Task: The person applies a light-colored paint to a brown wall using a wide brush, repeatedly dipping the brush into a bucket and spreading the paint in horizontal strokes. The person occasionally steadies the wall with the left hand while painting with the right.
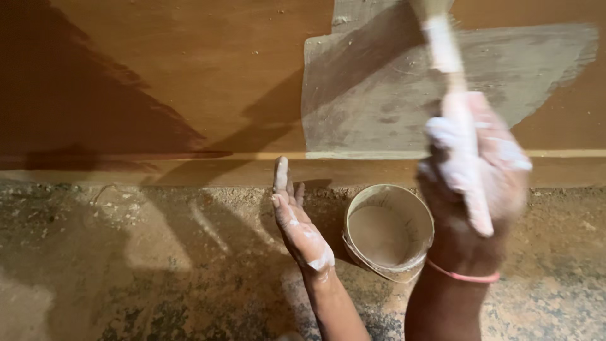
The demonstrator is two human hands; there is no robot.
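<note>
My right hand [473, 183], smeared with pale paste and wearing a pink band at the wrist, grips the handle of a brush [445, 44] that points up at the wall. The brush tip is cut off by the top edge, over a grey-white coated patch [379, 107] on the orange-brown wall. My left hand [297, 221] is flat and upright with fingers together, holding nothing, its fingertips at the wall's base ledge. A round tub [420, 218] of beige paste sits tilted on the ground between my two forearms, close to the left hand.
The orange-brown wall [189, 76] fills the upper half, with a dark shadow on its left part and a pale strip along its base. Below lies rough, speckled, dusty ground [126, 271] with loose grit by the wall.
</note>
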